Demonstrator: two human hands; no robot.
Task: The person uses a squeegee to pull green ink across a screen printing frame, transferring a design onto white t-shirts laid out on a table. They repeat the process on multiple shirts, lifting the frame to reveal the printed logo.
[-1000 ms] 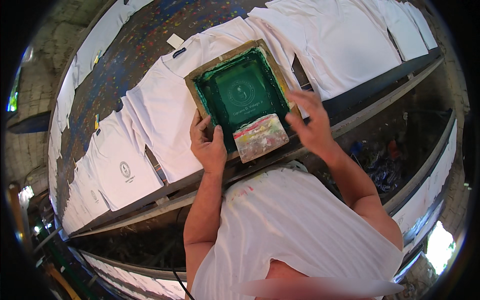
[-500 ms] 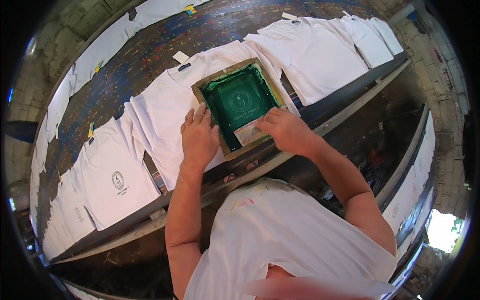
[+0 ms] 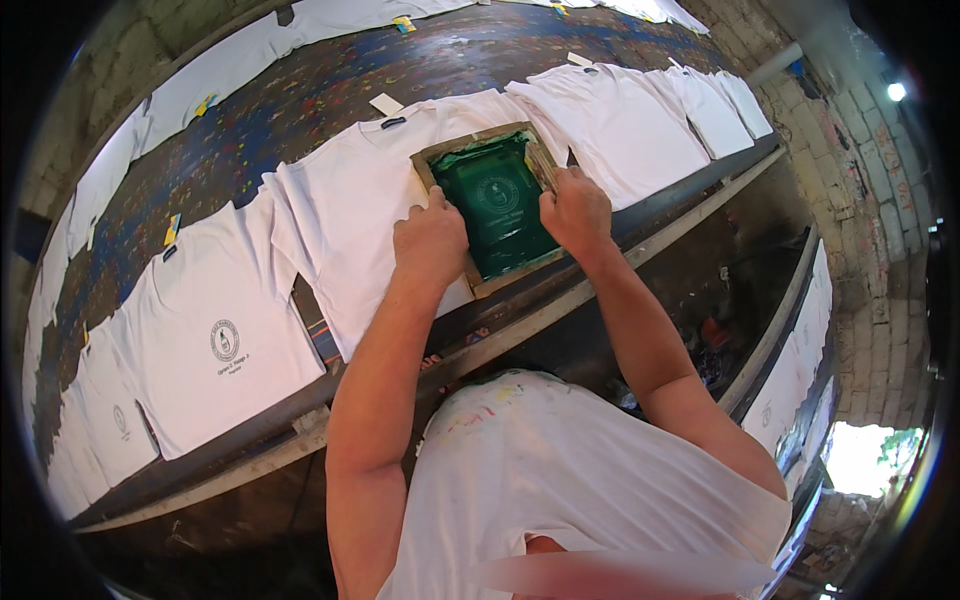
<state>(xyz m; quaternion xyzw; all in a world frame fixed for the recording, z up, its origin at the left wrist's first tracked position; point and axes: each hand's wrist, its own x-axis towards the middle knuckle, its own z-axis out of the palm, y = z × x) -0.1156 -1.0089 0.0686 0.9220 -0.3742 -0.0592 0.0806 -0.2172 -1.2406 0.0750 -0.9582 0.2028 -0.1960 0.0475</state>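
A square wooden screen (image 3: 481,135) with a green mesh and a round pale emblem lies on a white T-shirt (image 3: 355,210). My left hand (image 3: 430,230) has its fingers curled over the screen's left side. My right hand (image 3: 575,205) is closed at the right side, beside a pale, paint-streaked strip; I cannot tell whether that strip is a squeegee or part of the wood. Just left, another white shirt (image 3: 190,355) bears a dark round print with small lettering under it.
More white shirts (image 3: 630,130) line the near rail of the long, paint-speckled table (image 3: 260,90), with another row along its far edge. A second rack (image 3: 790,330) of shirts stands on the right, beside a block wall (image 3: 870,230) and a bright opening. A dark gap runs below the table.
My right hand has moved from the paint-stained squeegee on the lower mesh to the screen's upper right side. The squeegee no longer shows at the bottom. My left hand's fingers are more curled.
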